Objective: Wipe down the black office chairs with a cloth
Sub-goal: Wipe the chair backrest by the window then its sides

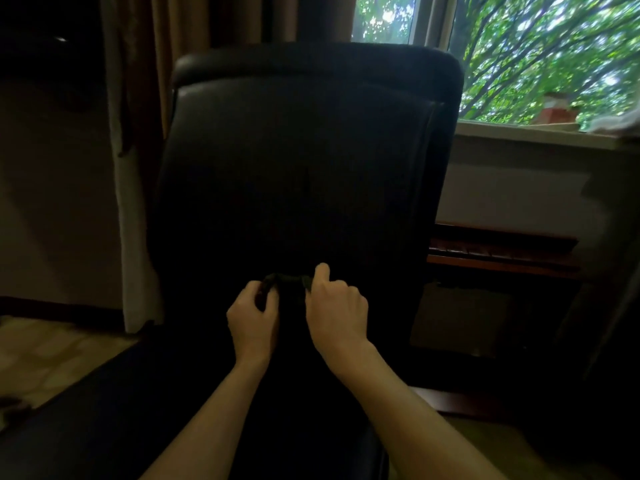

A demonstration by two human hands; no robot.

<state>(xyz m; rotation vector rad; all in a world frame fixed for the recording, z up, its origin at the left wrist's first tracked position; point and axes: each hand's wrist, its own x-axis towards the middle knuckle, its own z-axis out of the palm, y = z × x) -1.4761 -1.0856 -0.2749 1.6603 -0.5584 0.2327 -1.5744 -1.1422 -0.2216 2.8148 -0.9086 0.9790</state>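
Pinched between left hand (252, 318) and right hand (337, 306), fingers curled on either end: a dark cloth (287, 280), judged soft, light, best bunched mid-fold, low against the stiff, probably slick black chair (304, 161), window (540, 57) beyond.

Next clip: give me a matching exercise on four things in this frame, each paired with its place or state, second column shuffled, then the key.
Things:
1. cloth
2. black office chair
3. curtain
4. window

Places or states:
A. hangs to the left of the chair back
B. pinched between the left hand and the right hand
C. upper right, green trees showing through it
D. faces the camera, backrest filling the middle

Pairs: 1-B, 2-D, 3-A, 4-C
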